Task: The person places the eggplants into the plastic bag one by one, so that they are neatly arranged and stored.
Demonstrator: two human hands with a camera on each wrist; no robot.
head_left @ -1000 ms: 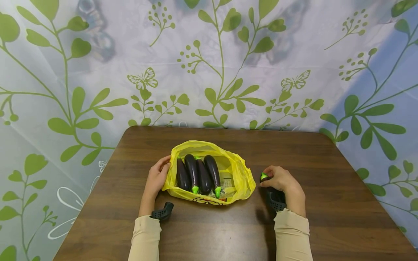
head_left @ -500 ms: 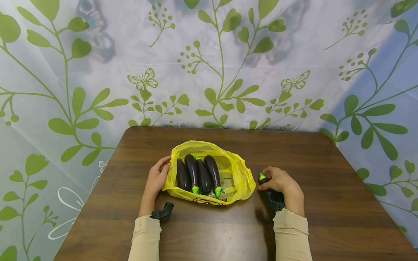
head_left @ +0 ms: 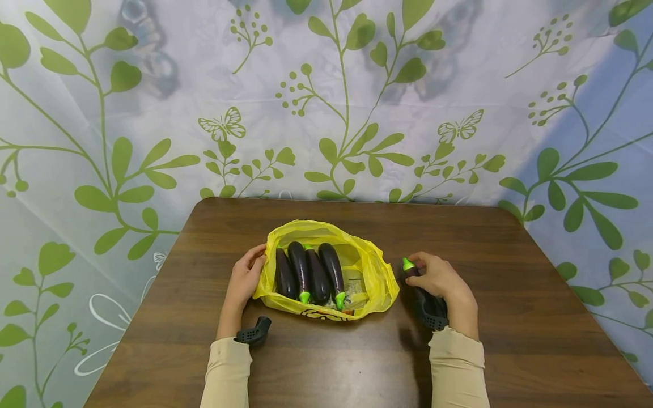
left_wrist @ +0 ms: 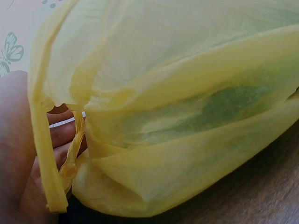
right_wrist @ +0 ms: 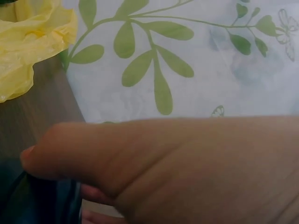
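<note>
A yellow plastic bag (head_left: 378, 280) lies on the table with its mouth spread wide. Inside it are several dark purple eggplants (head_left: 333, 269) side by side, some with the green cap toward me. My left hand (head_left: 245, 279) grips the bag's left edge; in the left wrist view its fingers show partly behind a bag handle (left_wrist: 49, 168). To the right of the bag, my right hand (head_left: 442, 277) holds another eggplant (head_left: 410, 271) between thumb and fingers, green cap pointing up and away. In the right wrist view the thumb presses on its dark body (right_wrist: 51, 200).
The brown wooden table (head_left: 326, 368) reaches back to a patterned curtain (head_left: 326, 113) with green leaves and butterflies. Black wrist mounts (head_left: 253, 331) sit on both forearms. A printed paper or label (head_left: 355, 286) shows at the bag's bottom.
The eggplant in my right hand has turned, and more of its green cap and purple neck shows above the fingers. My left hand and the bag stay where they were.
</note>
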